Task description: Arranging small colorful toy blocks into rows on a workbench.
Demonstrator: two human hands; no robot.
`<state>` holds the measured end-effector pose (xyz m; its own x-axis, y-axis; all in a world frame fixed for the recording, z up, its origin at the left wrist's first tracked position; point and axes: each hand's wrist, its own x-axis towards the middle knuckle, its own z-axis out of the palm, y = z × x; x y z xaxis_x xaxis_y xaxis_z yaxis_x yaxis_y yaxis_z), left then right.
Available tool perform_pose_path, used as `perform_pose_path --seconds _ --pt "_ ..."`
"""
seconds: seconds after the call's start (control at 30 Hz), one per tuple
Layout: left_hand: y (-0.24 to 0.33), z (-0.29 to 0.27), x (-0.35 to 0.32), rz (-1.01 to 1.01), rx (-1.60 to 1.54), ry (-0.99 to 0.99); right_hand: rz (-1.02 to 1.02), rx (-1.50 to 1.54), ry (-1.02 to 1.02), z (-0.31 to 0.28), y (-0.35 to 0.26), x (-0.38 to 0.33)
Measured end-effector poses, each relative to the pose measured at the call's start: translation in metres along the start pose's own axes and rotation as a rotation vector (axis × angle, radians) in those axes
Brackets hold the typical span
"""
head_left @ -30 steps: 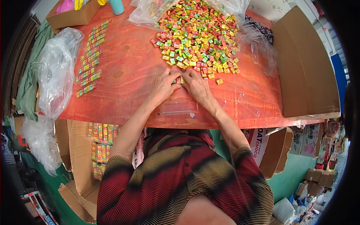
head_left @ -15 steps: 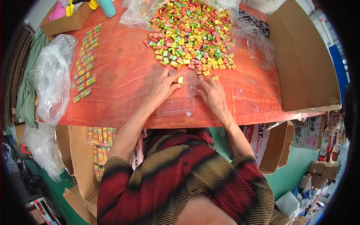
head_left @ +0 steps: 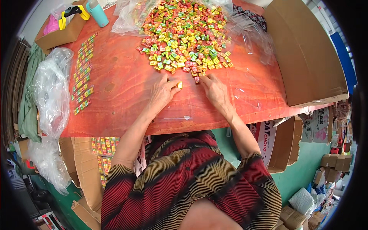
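Note:
My left hand is closed over the table, with a small yellow box pinched between thumb and fingers. Whether further boxes sit behind it in the grip is hidden. My right hand has its fingers drawn together at a small red box at the pile's near edge; the fingertips partly hide the contact. Beyond both hands spreads a large pile of small red, yellow, green and orange boxes. Faint outlines of clear plastic lie on the red table in front of me.
Rows of small boxes line the table's left side. A clear plastic bag hangs over the left edge. A tall cardboard box stands at right, near clear plastic pieces. At far left are an open carton and a teal bottle.
My right hand's fingers have drawn together and come to the small red box. My left hand still holds the yellow box. The whole view has shifted slightly.

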<state>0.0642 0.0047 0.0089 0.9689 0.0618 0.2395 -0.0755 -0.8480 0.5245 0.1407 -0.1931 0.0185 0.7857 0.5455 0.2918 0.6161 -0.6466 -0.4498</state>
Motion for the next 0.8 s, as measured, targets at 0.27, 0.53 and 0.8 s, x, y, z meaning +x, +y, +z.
perform_pose_path --seconds 0.27,0.53,0.8 --pt "0.0 0.001 -0.001 -0.003 -0.026 0.033 -0.007 -0.089 -0.044 0.033 -0.013 0.006" --pt "-0.001 0.001 -0.004 -0.027 -0.035 0.049 0.187 -0.082 0.031 0.004 0.007 0.012" --pt "0.0 0.002 -0.002 0.0 -0.045 0.06 0.198 -0.104 0.066 0.013 0.008 0.013"
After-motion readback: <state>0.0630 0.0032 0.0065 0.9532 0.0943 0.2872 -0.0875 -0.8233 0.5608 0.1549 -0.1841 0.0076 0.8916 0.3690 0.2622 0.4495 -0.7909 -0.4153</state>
